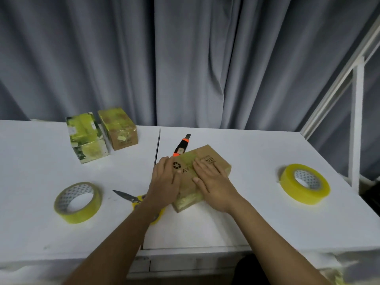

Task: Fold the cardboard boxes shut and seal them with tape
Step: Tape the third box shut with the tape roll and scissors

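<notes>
Both hands flat and open on the brown box at table centre: left hand, right hand, smoothing yellowish tape over the closed top. Two taped boxes parked at ten o'clock, apparently finished. Tape rolls at eight and three o'clock. Probably near completion.

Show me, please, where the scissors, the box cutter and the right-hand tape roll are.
scissors [125, 196]: head view, on the metal blades.
box cutter [182, 145]: head view, on the black handle.
right-hand tape roll [287, 177]: head view, on its yellow outer band.
</notes>
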`<state>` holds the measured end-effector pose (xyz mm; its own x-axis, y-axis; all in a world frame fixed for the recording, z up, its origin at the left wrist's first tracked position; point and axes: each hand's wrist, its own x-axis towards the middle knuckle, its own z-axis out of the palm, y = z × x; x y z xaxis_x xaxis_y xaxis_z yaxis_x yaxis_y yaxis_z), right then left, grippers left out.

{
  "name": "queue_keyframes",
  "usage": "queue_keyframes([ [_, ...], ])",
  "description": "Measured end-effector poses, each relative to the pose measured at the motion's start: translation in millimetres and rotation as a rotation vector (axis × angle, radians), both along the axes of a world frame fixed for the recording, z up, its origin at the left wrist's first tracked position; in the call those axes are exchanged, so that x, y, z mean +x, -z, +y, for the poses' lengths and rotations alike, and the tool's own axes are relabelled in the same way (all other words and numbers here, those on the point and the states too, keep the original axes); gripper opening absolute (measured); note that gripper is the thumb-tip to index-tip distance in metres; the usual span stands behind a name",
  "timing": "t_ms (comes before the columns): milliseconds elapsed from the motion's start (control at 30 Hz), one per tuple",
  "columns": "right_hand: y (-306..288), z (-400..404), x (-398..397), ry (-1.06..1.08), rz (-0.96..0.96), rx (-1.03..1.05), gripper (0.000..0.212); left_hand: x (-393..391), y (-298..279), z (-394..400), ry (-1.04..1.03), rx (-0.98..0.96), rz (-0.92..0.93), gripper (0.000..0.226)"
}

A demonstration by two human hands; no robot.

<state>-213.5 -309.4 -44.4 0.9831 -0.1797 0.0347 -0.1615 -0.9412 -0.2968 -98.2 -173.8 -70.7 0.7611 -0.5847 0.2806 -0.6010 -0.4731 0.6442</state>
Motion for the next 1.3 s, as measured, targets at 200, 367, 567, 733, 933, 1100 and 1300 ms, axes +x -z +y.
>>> queue_keyframes([
  [200, 15, 7, -38, 0.012, -0.226, 0.141, 0.056, -7, -10, -4, -0.025, -0.005, 0.261, 0.06],
  [367, 15, 17, -30, 0.266, -0.318, 0.145, 0.042, -15, -30, 3, -0.079, -0.346, 0.769, 0.047],
  [567, -18, 24, -32, 0.364, -0.352, 0.662, 0.028, -46, -43, 8, -0.212, -0.27, 0.34, 0.057],
  [733, -51, 43, -13, 0.512, -0.472, 1.344, 0.045, -65, -65, 20, -0.068, -0.199, -0.242, 0.058],
  [933, -64, 49, 49, 0.613, -0.461, 1.503, 0.063, -36, -84, 54, 0.078, -0.134, -0.39, 0.046],
  [1100, -56, 42, 112, 0.531, -0.393, 1.43, 0.057, 37, -87, 86, -0.045, -0.148, -0.299, 0.041],
  [1300, -34, 28, 201, 0.439, -0.285, 1.244, 0.048, 142, -63, 94, -0.283, 0.211, -0.252, 0.047],
])
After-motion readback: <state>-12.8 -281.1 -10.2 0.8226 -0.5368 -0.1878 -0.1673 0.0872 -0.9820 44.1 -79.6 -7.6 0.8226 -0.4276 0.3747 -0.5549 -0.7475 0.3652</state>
